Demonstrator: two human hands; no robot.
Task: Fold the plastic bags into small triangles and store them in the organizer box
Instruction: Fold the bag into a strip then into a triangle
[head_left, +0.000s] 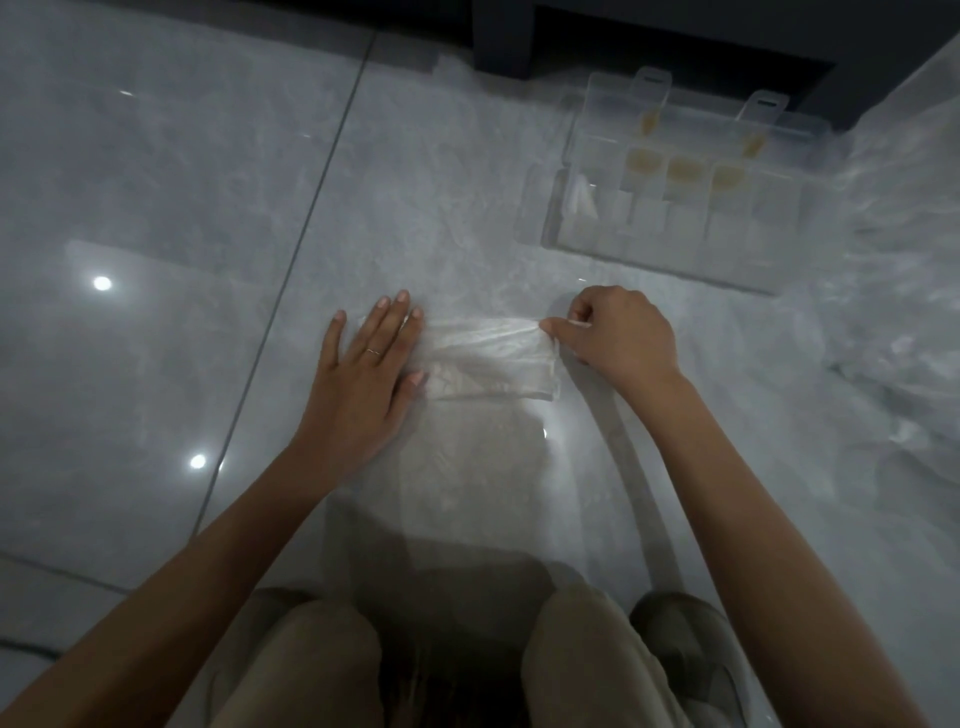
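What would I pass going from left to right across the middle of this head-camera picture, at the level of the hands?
Floor tile seam → left hand, pressing flat → plastic bag, partly folded → right hand, pinching the bag's edge → heap of crumpled clear plastic.

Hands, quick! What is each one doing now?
Left hand: open, pressing flat on the plastic bag.
Right hand: closed, pinching the bag's edge.

Indoor room, probably a home: glossy grey marble-patterned floor tiles (156, 208), a grout line (311, 208) at left, reflected ceiling lights (102, 283), dark furniture (504, 41) at the far edge, organizer box (654, 249) on the floor.
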